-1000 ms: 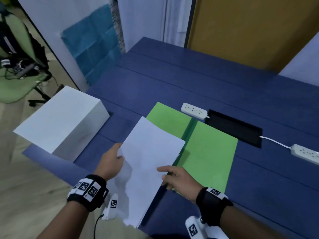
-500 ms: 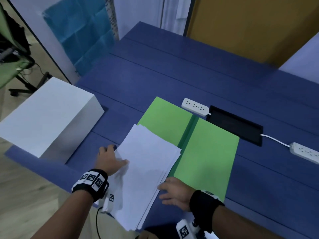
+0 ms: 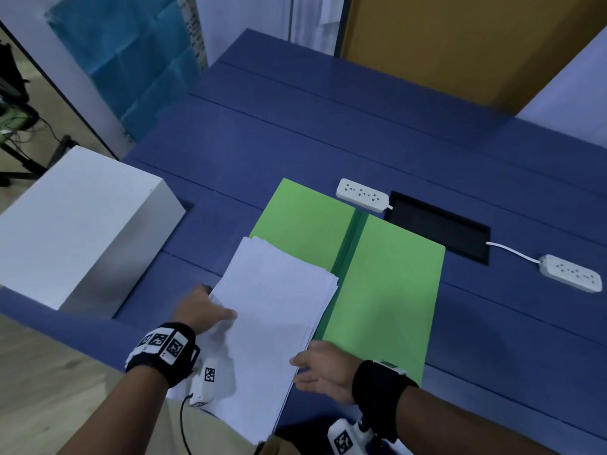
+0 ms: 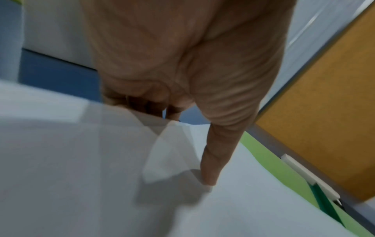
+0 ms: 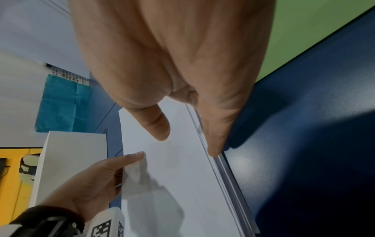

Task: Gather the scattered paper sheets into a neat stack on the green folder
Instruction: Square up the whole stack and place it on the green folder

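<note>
Paper sheets (image 3: 272,310): a loose white pile lying flat on the blue table (image 3: 328,133), its far right corner over the left leaf of the green folder (image 3: 387,297), its near end hanging past the table's near edge; the right-hand edges are fanned, not squared
Green folder: open flat, two leaves with a darker spine between, just right of the pile and under its far part
Left hand (image 3: 200,311): at the pile's left edge, thumb laid on top of the sheets, the other fingers curled under the edge, pinching the pile; one corner of a sheet is lifted beside the thumb
Right hand (image 3: 323,371): at the pile's near right edge, fingers straight and close together along the fanned edges, thumb (image 5: 156,126) over the top sheet
White box (image 3: 78,224): on the left of the table, apart from the pile
Power strips: one (image 3: 361,195) just beyond the folder's far edge, another (image 3: 571,277) far to the right
Black recess (image 3: 437,224): set in the table between the two strips
</note>
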The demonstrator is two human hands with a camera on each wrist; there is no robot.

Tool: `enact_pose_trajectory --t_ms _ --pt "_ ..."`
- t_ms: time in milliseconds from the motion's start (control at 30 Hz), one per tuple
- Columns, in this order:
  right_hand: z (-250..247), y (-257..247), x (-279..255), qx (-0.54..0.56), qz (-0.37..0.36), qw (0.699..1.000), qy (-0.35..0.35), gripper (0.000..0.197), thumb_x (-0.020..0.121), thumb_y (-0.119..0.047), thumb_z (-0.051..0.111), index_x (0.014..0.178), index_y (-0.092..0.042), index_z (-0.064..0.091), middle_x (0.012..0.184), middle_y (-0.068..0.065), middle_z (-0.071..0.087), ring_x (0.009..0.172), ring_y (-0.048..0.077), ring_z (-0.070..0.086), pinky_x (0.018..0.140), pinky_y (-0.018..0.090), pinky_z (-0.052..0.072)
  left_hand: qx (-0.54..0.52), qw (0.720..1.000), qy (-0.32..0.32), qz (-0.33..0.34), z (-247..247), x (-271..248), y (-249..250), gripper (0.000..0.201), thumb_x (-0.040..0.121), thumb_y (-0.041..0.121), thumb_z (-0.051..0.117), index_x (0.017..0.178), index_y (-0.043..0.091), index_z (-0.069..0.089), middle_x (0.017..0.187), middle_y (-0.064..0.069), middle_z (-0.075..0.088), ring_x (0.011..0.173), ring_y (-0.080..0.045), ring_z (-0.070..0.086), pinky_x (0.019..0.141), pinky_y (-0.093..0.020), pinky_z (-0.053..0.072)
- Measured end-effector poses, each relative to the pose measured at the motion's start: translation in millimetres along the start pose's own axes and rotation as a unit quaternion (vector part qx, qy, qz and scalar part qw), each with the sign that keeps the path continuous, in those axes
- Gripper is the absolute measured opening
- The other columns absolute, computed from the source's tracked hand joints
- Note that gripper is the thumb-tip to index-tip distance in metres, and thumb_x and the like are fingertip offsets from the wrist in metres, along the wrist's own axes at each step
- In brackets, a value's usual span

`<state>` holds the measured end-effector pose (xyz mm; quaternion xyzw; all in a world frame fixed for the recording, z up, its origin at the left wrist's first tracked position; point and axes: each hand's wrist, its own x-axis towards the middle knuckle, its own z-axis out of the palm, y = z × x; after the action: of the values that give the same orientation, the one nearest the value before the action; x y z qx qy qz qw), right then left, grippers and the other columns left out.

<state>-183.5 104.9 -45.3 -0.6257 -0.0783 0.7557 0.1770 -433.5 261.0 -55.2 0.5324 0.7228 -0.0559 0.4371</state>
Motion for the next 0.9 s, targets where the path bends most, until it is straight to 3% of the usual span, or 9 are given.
enact_pose_trajectory --t_ms 133,200,267,400,533,700,800,900 --pt "2 1 0 0.005 0.006 1.0 0.006 0.028 0.095 -0.015 0.074 0.114 -0.009 0.054 0.134 0.017 0.053 0.123 0.034 0.063 0.082 0.032 0.061 0.067 0.997 0.027 -0.002 6 -9 2 0.081 0.065 0.041 0.088 0.132 0.016 0.048 0.135 -0.015 0.046 0.126 -0.036 0.049 0.101 -0.044 0.048" --pt "3 1 1 0.0 0.009 1.0 0.011 0.035 0.091 -0.017 0.076 0.117 -0.01 0.054 0.138 0.018 0.052 0.123 0.034 0.062 0.08 0.031 0.06 0.084 0.996 0.026 -0.001 11 -12 3 0.085 0.067 0.041 0.087 0.134 0.015 0.042 0.137 -0.017 0.038 0.123 -0.04 0.05 0.102 -0.046 0.048" --pt "3 3 3 -0.004 0.011 1.0 0.01 0.045 0.085 -0.02 0.078 0.122 -0.009 0.055 0.137 0.018 0.053 0.116 0.032 0.064 0.076 0.03 0.06 0.069 0.997 0.02 0.0 15 -16 5 0.08 0.07 0.037 0.088 0.13 0.015 0.039 0.134 -0.016 0.036 0.111 -0.04 0.054 0.094 -0.042 0.05" --pt "2 7 7 -0.012 0.016 1.0 0.006 0.061 0.074 -0.024 0.079 0.128 -0.008 0.056 0.131 0.015 0.054 0.102 0.027 0.063 0.073 0.028 0.059 0.06 0.998 0.029 -0.007 18 -17 3 0.073 0.07 0.03 0.089 0.119 0.019 0.036 0.125 -0.017 0.049 0.096 -0.034 0.055 0.082 -0.037 0.047" --pt "2 8 8 -0.002 0.011 1.0 0.001 0.06 0.071 -0.025 0.08 0.124 -0.012 0.055 0.128 0.013 0.051 0.102 0.028 0.06 0.074 0.028 0.059 0.009 1.0 0.006 -0.026 13 -16 1 0.077 0.069 0.029 0.091 0.121 0.014 0.037 0.116 -0.008 0.058 0.1 -0.029 0.057 0.082 -0.035 0.045" --pt "0 12 9 -0.001 0.0 1.0 -0.011 0.069 0.073 -0.023 0.078 0.135 -0.008 0.053 0.137 0.014 0.049 0.106 0.028 0.058 0.075 0.028 0.059 0.011 0.998 -0.04 -0.038 7 -19 2 0.074 0.055 0.043 0.091 0.112 0.009 0.059 0.111 -0.004 0.069 0.099 -0.023 0.066 0.086 -0.034 0.054" --pt "-2 14 11 0.007 -0.003 1.0 -0.016 0.067 0.073 -0.02 0.077 0.134 -0.005 0.054 0.132 0.013 0.051 0.102 0.029 0.054 0.079 0.03 0.059 0.106 0.994 0.003 0.002 12 -40 17 0.05 0.076 0.034 0.079 0.111 0.011 0.054 0.114 -0.007 0.066 0.105 -0.029 0.063 0.08 -0.033 0.049" --pt "0 15 8 0.012 -0.01 0.999 -0.031 0.052 0.075 -0.016 0.073 0.125 -0.011 0.059 0.117 0.011 0.055 0.09 0.026 0.051 0.078 0.032 0.055 0.234 0.962 0.081 0.111 35 -70 36 0.029 0.087 0.021 0.058 0.112 0.016 0.046 0.109 -0.008 0.065 0.103 -0.034 0.066 0.075 -0.036 0.047"
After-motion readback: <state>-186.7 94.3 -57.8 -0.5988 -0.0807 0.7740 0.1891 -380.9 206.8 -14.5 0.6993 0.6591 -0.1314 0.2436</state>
